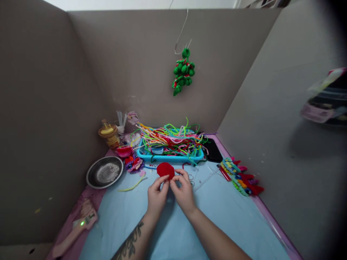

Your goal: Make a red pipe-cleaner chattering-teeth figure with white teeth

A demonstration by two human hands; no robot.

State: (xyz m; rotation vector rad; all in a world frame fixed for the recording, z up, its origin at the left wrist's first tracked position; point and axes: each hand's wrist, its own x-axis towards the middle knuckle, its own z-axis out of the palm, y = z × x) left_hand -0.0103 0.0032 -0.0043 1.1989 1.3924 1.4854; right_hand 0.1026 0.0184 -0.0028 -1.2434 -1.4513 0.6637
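A round red piece, soft like felt or crochet point(165, 169), is held up over the blue table cover point(121, 220). My left hand point(157, 191) pinches its lower edge between thumb and fingers. From the other side my right hand point(184, 189) grips the same edge, its fingertips nearly touching those of the left. Exactly what lies between the fingertips is too small to make out. Just beyond the hands stands a blue tray point(170, 158) heaped with colourful fuzzy strands point(173, 139). Scissors point(191, 180) seem to lie beside my right hand, partly hidden.
At left are a metal bowl point(94, 175) with small pale bits, a lit pink glue gun point(72, 238) and a lidded cup point(108, 135). A black phone point(213, 150) and colourful crafted fish point(241, 178) lie at right. Grey panels enclose the table; a green ornament point(184, 70) hangs behind.
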